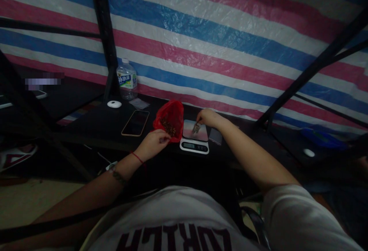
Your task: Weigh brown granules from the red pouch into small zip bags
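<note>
Red plastic bag (175,109), brown pieces (169,128) inside, is met at its near edge by the curled left hand (155,142); grip cannot be told. Right arm (247,151) is extended; a small packet (196,128) is pinched by the right hand (209,117) over the white scale (194,146), right of the bag. Phone (135,123) and labelled bottle (127,80) are placed left; shirt (184,207) lettering is tentatively read as "ZURICH", upside down.

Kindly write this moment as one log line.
left hand: at edge of red bag; right hand: gripping small item  at scale; phone: left of bag
</note>
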The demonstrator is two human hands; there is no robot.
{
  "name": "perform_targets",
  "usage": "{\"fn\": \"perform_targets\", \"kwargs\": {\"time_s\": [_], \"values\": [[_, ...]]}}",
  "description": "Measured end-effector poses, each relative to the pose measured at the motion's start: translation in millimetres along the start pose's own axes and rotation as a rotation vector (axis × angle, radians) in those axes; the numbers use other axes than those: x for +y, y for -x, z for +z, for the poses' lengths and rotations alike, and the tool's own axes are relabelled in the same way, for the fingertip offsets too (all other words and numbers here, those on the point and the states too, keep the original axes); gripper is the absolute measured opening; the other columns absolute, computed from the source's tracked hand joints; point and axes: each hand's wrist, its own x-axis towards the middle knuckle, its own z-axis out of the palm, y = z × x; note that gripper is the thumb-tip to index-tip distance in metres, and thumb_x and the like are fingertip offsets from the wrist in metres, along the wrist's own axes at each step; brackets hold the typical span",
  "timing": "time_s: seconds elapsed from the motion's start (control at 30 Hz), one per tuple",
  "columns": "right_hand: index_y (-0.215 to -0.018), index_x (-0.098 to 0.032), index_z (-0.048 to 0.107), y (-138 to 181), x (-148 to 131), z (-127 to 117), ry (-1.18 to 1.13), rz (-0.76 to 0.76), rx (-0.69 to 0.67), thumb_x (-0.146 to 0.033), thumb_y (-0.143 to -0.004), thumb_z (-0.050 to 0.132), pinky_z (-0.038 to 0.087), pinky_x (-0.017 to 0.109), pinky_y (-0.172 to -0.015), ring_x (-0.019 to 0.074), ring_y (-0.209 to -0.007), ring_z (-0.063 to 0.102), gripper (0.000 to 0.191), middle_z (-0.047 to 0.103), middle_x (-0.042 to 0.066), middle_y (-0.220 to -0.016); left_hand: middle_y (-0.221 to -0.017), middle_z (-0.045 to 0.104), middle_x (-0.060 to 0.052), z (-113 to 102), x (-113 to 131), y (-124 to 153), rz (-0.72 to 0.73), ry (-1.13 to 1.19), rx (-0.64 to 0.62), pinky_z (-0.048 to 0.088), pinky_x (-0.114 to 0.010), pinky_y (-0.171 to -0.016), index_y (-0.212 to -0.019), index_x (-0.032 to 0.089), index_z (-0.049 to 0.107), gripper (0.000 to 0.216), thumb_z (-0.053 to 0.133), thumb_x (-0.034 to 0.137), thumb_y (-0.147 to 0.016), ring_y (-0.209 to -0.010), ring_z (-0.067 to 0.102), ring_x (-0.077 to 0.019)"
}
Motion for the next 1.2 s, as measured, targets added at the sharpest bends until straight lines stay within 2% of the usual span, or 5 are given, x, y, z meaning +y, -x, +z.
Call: {"fn": "perform_targets", "kwargs": {"time_s": [0.3, 0.6, 0.8, 0.97, 1.2], "values": [[-0.103, -0.018, 0.072, -1.1, 6.0, 9.7, -0.111, 0.049, 0.074, -0.017, -0.076, 0.068, 0.044, 0.024, -0.076, 0.0185, -0.091, 0.065, 0.027, 0.072, 0.006, -0.102, -0.087, 0.070, -0.003, -0.5, -0.6, -0.6, 0.005, 0.009, -0.003, 0.050, -0.026, -0.078, -0.083, 0.020, 0.072, 0.015, 0.057, 0.020, -0.079, -0.081, 0.064, -0.0146], [-0.095, -0.016, 0.073, -0.9, 5.0, 21.3, -0.285, 0.015, 0.112, -0.014, -0.076, 0.065, 0.045, 0.021, -0.072, 0.0148, -0.081, 0.066, 0.021, 0.073, 0.004, -0.093, -0.085, 0.070, -0.003, -1.6, -1.8, -0.2, -0.019, 0.017, -0.018, 0.048, -0.026, -0.076, -0.084, 0.020, 0.072, 0.015, 0.057, 0.020, -0.080, -0.080, 0.063, -0.0148], [-0.105, -0.015, 0.070, 0.9, 8.6, 22.3, -0.346, 0.040, 0.174, -0.014, -0.080, 0.062, 0.047, 0.023, -0.077, 0.0150, -0.083, 0.066, 0.026, 0.072, 0.007, -0.099, -0.086, 0.069, -0.003, -0.8, -3.2, -0.5, -0.019, 0.027, -0.011, 0.049, -0.026, -0.078, -0.083, 0.020, 0.072, 0.015, 0.057, 0.020, -0.080, -0.082, 0.063, -0.0152], [-0.104, -0.017, 0.070, 0.6, 12.6, 27.2, -0.403, 0.084, 0.135, -0.015, -0.079, 0.065, 0.049, 0.021, -0.074, 0.0145, -0.080, 0.067, 0.026, 0.073, 0.005, -0.096, -0.085, 0.069, -0.003, -0.7, -3.7, -0.3, -0.015, 0.036, -0.007, 0.049, -0.025, -0.076, -0.084, 0.019, 0.072, 0.015, 0.057, 0.019, -0.080, -0.080, 0.063, -0.0146], [-0.102, -0.018, 0.071, 2.0, 26.9, 23.7, -0.328, 0.091, 0.215, -0.012, -0.081, 0.059, 0.047, 0.022, -0.078, 0.0153, -0.089, 0.066, 0.025, 0.072, 0.005, -0.100, -0.087, 0.069, -0.003, -2.1, -3.3, 0.0, -0.023, 0.019, -0.004, 0.049, -0.028, -0.078, -0.084, 0.019, 0.072, 0.015, 0.057, 0.021, -0.080, -0.082, 0.063, -0.0158]]}}
